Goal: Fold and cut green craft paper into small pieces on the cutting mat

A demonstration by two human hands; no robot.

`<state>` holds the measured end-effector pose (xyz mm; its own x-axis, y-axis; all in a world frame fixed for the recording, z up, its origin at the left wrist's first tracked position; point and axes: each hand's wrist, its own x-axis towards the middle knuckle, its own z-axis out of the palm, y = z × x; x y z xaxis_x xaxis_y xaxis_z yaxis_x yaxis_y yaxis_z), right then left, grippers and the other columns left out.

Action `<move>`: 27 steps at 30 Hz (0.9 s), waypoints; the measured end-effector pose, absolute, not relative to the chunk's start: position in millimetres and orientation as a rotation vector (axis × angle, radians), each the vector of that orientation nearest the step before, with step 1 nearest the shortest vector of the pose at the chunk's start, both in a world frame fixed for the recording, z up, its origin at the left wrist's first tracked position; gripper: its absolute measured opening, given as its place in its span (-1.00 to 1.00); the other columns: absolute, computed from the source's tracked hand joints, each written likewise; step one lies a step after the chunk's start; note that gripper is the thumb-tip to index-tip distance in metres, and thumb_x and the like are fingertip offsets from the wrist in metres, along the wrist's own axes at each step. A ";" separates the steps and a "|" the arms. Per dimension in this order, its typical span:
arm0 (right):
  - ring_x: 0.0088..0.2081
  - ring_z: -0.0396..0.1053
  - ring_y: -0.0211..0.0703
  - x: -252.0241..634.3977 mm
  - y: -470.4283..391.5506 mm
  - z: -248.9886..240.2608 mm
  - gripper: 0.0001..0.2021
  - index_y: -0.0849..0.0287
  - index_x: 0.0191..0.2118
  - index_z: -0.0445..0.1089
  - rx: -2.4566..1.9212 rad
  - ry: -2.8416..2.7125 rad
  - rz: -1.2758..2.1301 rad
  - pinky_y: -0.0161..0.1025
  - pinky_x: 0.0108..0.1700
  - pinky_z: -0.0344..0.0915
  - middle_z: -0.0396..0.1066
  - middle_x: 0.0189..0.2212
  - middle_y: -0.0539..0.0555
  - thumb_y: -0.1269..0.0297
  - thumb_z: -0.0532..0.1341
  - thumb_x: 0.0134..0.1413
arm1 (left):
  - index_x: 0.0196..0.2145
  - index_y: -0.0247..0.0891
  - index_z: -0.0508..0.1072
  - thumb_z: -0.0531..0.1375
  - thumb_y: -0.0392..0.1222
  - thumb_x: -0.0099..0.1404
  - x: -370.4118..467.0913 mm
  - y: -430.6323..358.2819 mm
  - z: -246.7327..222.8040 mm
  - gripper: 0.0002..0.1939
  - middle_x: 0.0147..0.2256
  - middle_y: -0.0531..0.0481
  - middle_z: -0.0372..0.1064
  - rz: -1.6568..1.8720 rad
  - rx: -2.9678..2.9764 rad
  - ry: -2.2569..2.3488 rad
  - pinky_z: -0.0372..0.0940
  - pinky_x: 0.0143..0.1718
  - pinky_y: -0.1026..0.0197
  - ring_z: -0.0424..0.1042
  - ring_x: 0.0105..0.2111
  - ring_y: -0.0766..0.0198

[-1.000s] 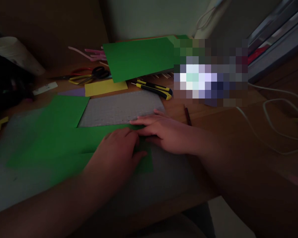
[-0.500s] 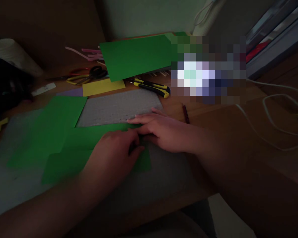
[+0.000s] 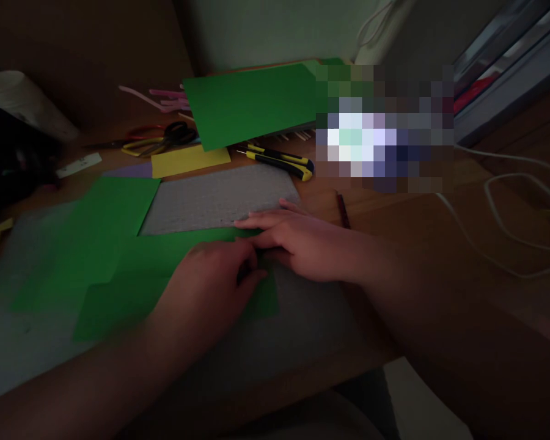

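A sheet of green paper, with a darker flap lying over its near side, rests on a grey cutting mat. My left hand is on the paper's right part with its fingers curled and thumb toward me; the fingertips are partly hidden. Beside it, my right hand lies flat with fingers stretched out across the paper's far edge and onto the mat. The fingers of both hands meet near that edge. Another green sheet lies to the left, partly under the first.
Two yellow-and-black utility knives lie beyond the mat. Behind are scissors, a yellow paper strip and a large green sheet. A dark red pencil-like stick and a white cable lie on the right.
Both hands stay in place on the green paper. The view shifts only very slightly; nothing else visibly differs.
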<state>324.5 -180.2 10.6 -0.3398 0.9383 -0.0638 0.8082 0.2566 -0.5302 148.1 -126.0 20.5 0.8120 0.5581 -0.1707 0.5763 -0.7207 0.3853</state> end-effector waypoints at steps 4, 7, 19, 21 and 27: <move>0.26 0.01 0.00 324.9 -179.9 9.6 -0.57 -0.05 -0.06 0.42 -1.611 -2.272 0.706 0.29 0.25 -0.33 0.09 0.25 -0.07 0.57 0.06 0.07 | -0.45 -0.22 0.36 0.09 -0.16 0.26 148.0 -127.6 22.6 -0.84 -0.44 0.09 0.36 -0.055 2.602 0.837 0.03 -0.48 0.24 0.27 -0.48 0.32; 0.28 -0.04 -0.01 326.5 -179.9 10.0 -0.60 -0.10 -0.04 0.41 -1.617 -2.283 0.737 0.30 0.25 -0.34 0.05 0.27 -0.10 0.52 0.07 0.11 | -0.45 -0.22 0.37 0.09 -0.17 0.25 147.9 -128.5 22.9 -0.84 -0.45 0.10 0.36 -0.026 2.610 0.846 0.03 -0.50 0.24 0.27 -0.48 0.33; 0.30 -0.12 0.03 327.7 -181.2 14.8 -0.61 -0.10 0.00 0.39 -1.610 -2.281 0.839 0.27 0.26 -0.42 -0.03 0.30 -0.10 0.43 0.20 0.06 | -0.43 -0.22 0.37 0.10 -0.13 0.28 146.9 -126.3 21.2 -0.83 -0.42 0.06 0.38 -0.063 2.632 0.811 0.08 -0.48 0.22 0.30 -0.47 0.29; 0.30 -0.09 0.04 327.0 -181.7 14.8 -0.62 -0.11 -0.02 0.40 -1.630 -2.278 0.829 0.26 0.27 -0.39 -0.03 0.29 -0.11 0.44 0.20 0.05 | -0.41 -0.21 0.38 0.11 -0.13 0.29 146.6 -128.4 23.3 -0.84 -0.42 0.04 0.38 -0.065 2.700 0.788 0.13 -0.43 0.19 0.32 -0.43 0.24; 0.30 -0.11 0.02 328.0 -182.7 14.3 -0.49 -0.10 0.14 0.26 -1.632 -2.310 0.793 0.23 0.27 -0.38 -0.04 0.30 -0.07 0.44 0.19 0.06 | -0.31 -0.27 0.42 0.04 -0.35 0.29 130.9 -148.8 25.5 -0.84 -0.28 -0.07 0.39 0.112 3.046 0.391 0.26 -0.25 0.03 0.35 -0.28 0.10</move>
<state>328.0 -182.7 14.3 -0.3686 0.9194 -0.1374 0.8098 0.2450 -0.5331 130.9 -148.8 25.5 0.9651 0.2542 0.0632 0.2492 -0.9654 0.0768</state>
